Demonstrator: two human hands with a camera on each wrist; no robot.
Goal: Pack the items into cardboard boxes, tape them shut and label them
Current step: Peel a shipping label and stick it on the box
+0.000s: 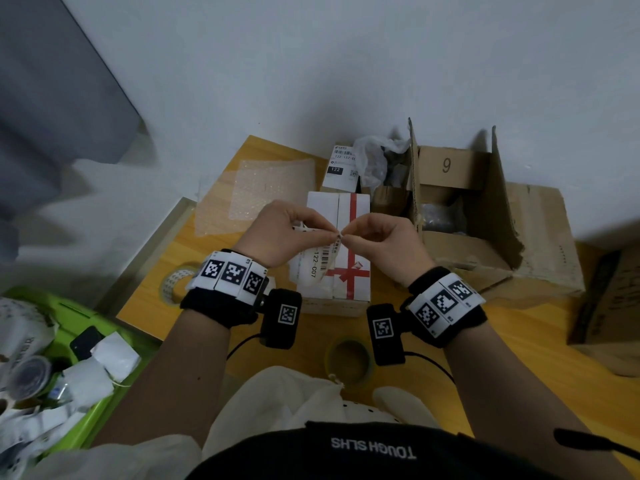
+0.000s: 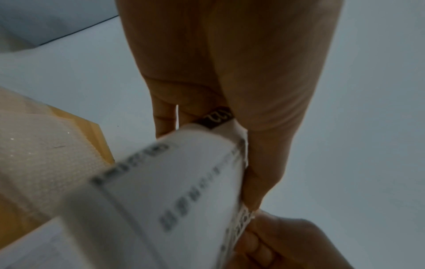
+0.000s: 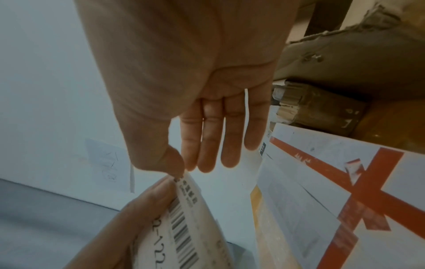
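A white shipping label (image 1: 323, 261) with a barcode is held over a white box (image 1: 349, 292) crossed with red tape. My left hand (image 1: 330, 233) grips the label along its upper edge, its thumb on the label's edge in the left wrist view (image 2: 250, 196). My right hand (image 1: 346, 238) pinches the label's top corner between thumb and forefinger (image 3: 181, 172); its other fingers are straight. In the right wrist view the label (image 3: 184, 218) curls below the pinch, with the white box (image 3: 322, 182) to its right. The label (image 2: 172, 182) fills the left wrist view.
An open cardboard box (image 1: 460, 237) marked 9 stands at the right with another carton (image 1: 609, 299) beyond. A second label sheet (image 1: 343, 166), bubble wrap (image 1: 256, 195) and two tape rolls (image 1: 175, 280) (image 1: 349, 358) lie on the wooden table. A green bin (image 1: 90, 327) sits left.
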